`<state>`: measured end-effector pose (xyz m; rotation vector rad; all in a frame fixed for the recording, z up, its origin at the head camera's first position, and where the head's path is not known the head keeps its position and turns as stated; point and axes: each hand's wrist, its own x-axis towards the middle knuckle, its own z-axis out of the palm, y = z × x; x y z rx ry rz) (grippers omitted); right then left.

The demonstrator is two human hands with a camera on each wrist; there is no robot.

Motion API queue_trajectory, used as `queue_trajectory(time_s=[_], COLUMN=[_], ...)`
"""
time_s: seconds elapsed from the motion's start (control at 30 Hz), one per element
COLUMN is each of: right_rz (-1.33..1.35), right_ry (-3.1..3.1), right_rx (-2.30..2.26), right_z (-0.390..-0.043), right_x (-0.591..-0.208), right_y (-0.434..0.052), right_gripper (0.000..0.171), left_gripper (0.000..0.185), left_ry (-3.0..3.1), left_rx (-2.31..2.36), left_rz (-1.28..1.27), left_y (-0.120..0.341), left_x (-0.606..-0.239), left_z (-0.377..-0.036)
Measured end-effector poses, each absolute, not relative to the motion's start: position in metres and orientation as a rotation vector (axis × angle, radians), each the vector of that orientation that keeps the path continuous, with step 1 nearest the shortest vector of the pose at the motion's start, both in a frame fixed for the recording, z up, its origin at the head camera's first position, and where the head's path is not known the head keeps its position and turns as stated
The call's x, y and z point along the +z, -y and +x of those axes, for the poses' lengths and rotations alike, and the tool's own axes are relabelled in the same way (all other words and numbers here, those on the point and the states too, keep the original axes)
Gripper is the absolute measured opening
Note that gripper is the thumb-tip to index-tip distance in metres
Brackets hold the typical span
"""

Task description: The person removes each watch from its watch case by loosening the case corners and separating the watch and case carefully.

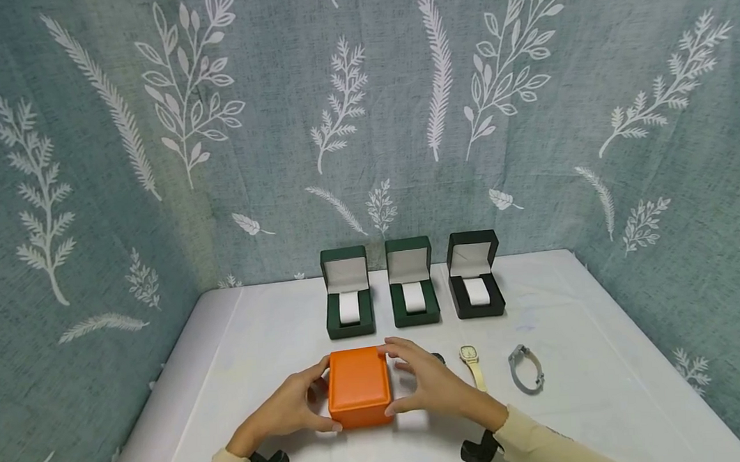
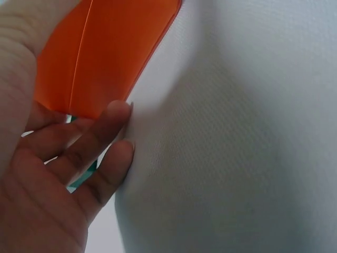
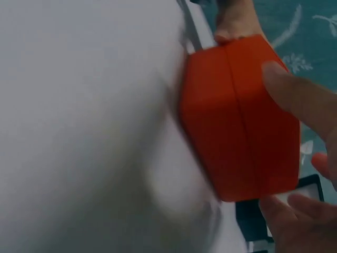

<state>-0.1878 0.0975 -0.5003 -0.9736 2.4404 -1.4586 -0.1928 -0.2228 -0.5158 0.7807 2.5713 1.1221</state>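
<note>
Orange box (image 1: 359,387), closed, sits on the white table (image 1: 257,348) near its front edge, close to the person, with both hands around it. Left hand (image 1: 288,407) wraps the box's 9 o'clock side, thumb at the near lower corner and fingers curled round the far corner; the left wrist view shows fingers (image 2: 97,134) against the orange wall (image 2: 105,52) just above the tabletop (image 2: 237,132). Right hand (image 1: 430,385) clasps the 3 o'clock side, fingers spread over the top far edge and thumb at the near corner; in the right wrist view the fingertips (image 3: 292,95) press on the box (image 3: 237,121), whose lid seam shows as a thin line.

At 12 o'clock from the box, three open cases stand in a row toward the back of the table: a green case (image 1: 348,293), a second green case (image 1: 412,282) and a black case (image 1: 473,275), each with a white cushion inside. At 3 o'clock, just beyond the right hand, lies a gold watch (image 1: 472,362), and farther out at 3 o'clock a grey watch (image 1: 526,369). A leaf-patterned cloth (image 1: 364,119) hangs behind and beside the table.
</note>
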Motion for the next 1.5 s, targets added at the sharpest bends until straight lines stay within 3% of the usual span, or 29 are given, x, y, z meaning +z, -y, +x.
queue_trajectory(time_s=[0.2,0.47,0.73,1.2,1.5], right_rz=[-1.058,-1.104,-1.148,-1.026,-0.788], right_ry=[-2.588,-2.646,-2.682,-2.515,-2.327], right_rx=[-1.152,-1.1,-1.058,-1.297,-1.487], right_z=[-0.194,-0.197,-0.199,-0.215,-0.219], right_x=[-0.494,-0.498,-0.496,-0.496,-0.493], right_y=[-0.097,-0.097,-0.097,-0.097,-0.095], right_gripper=[0.097,0.099,0.091,0.079,0.067], left_gripper=[0.121,0.123,0.124,0.126,0.12], left_ry=[-2.563,-2.567,-2.584,-2.525,-2.515], left_rx=[1.118,1.129,1.098,1.165,1.192], left_rz=[0.81,0.869,0.813,0.747,0.78], left_y=[0.225,0.222,0.219,0.218,0.217], left_x=[-0.519,-0.52,-0.523,-0.522,-0.522], left_z=[-0.195,-0.195,-0.197,-0.195,-0.194])
